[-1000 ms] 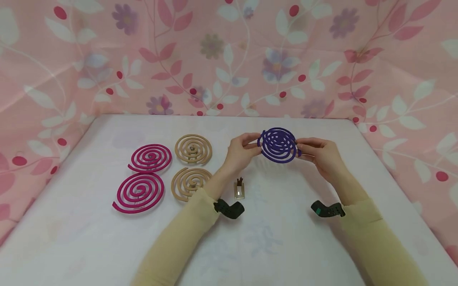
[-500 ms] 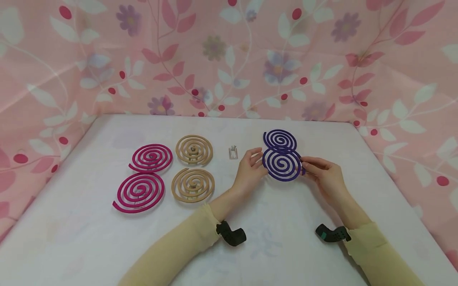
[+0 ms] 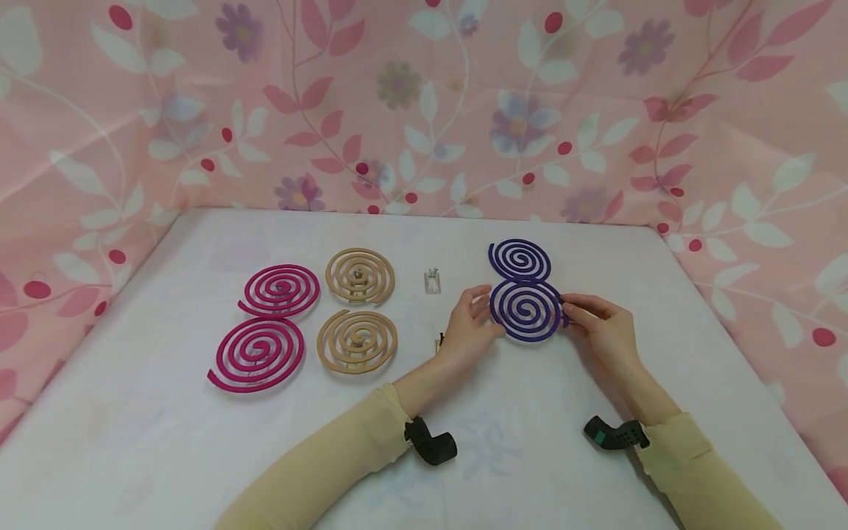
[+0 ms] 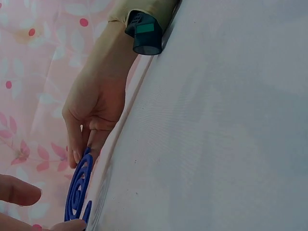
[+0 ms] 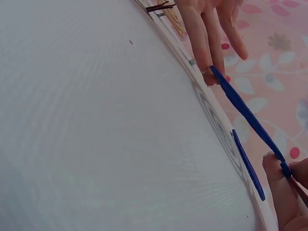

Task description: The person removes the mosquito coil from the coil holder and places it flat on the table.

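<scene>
Purple mosquito coil 1 (image 3: 526, 310): raised, on near side of purple mosquito coil 2 (image 3: 521, 258).
Right hand (image 3: 604, 329): pinches right edge of coil 1.
Left hand (image 3: 467, 327): wide, fingers loosely extended at opposite edge.
Metal stand (image 3: 433, 290): left of coil 2.

At the left of the table (image 3: 530, 412), the front-left coil (image 3: 260, 350) lies before the rear-left coil (image 3: 281, 288). To their right, the front-middle coil (image 3: 358, 344) lies before the rear-middle coil (image 3: 359, 276). Further right sits the rear holder (image 3: 433, 283); before it, the front holder (image 3: 438, 347) is partly hidden. Rightmost, the raised coil (image 3: 526, 309) is between left hand (image 3: 470, 324) and right hand (image 3: 603, 329), before the far-right coil (image 3: 520, 258). Cloth (image 3: 424, 110) hangs behind the table.
</scene>
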A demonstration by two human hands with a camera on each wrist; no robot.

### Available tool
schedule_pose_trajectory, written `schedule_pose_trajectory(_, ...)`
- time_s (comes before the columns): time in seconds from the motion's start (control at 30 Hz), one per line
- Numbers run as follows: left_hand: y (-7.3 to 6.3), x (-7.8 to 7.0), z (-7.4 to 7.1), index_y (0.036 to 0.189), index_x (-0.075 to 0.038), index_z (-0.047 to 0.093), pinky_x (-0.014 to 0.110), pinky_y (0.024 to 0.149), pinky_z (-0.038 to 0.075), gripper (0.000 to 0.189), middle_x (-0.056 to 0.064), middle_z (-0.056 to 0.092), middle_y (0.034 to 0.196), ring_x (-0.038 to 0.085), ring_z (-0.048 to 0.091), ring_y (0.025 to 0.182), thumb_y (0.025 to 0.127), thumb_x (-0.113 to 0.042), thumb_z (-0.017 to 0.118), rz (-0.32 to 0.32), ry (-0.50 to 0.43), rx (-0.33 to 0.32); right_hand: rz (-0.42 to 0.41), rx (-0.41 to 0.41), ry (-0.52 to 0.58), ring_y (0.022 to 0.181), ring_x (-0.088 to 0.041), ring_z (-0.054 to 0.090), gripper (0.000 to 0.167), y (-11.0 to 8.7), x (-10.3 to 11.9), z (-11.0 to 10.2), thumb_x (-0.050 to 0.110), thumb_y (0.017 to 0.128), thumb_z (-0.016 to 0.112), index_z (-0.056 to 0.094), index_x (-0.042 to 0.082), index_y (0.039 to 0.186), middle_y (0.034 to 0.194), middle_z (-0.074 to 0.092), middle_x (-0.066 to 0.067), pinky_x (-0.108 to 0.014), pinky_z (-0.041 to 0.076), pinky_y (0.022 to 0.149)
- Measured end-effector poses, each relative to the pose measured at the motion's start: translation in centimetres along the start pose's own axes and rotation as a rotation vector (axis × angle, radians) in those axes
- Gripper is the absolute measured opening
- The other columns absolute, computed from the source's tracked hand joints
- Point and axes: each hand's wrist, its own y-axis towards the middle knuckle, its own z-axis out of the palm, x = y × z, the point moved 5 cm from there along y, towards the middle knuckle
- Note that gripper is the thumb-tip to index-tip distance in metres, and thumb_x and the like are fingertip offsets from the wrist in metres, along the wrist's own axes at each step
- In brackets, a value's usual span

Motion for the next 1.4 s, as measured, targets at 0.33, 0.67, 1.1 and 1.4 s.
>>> schedule_pose_trajectory(0.33,-0.2,0.5,0.6,0.153,-0.008,0.033,0.041,0.118,0.034,0.080,0.014,0.034,0.160,0.030,0.035,0.146,0.080,0.009,0.061,-0.049,0.061,0.128,0.011,-0.090,-0.140,0.081,-0.001,0.064,0.033,-0.2,-0.2,-0.4,0.012,0.094,0.069,0.065,-0.005,0.123,0.100,0.069,0.007,-0.013,0.056,0.071)
schedule_pose_trajectory(0.67,-0.3,0.8,0.6,0.152,-0.011,0.035,0.043,0.118,0.034,0.078,0.011,0.027,0.163,0.038,0.038,0.143,0.082,0.004,0.064,-0.081,0.135,0.163,-0.009,-0.140,-0.199,0.085,0.002,0.065,0.034,-0.1,-0.2,-0.7,0.008,0.094,0.067,0.063,-0.006,0.125,0.099,0.071,0.008,-0.010,0.055,0.074)
schedule_pose_trajectory(1.1,-0.6,1.0,0.8,0.153,-0.011,0.035,0.042,0.119,0.033,0.078,0.013,0.029,0.162,0.034,0.033,0.147,0.082,0.006,0.064,-0.070,0.117,0.208,-0.064,-0.132,-0.663,0.097,0.006,0.054,0.032,-0.4,0.3,-0.4,0.021,0.100,0.057,0.067,0.006,0.127,0.126,0.068,-0.016,-0.011,0.042,0.084)
schedule_pose_trajectory(1.4,-0.6,0.9,1.0,0.152,-0.010,0.036,0.039,0.121,0.029,0.077,0.010,0.031,0.162,0.027,0.027,0.151,0.083,0.006,0.065,-0.055,0.117,0.213,-0.051,-0.148,-0.713,0.107,-0.012,0.057,0.032,-0.6,0.6,-0.4,0.023,0.102,0.053,0.068,0.007,0.125,0.123,0.069,-0.015,-0.022,0.041,0.089)
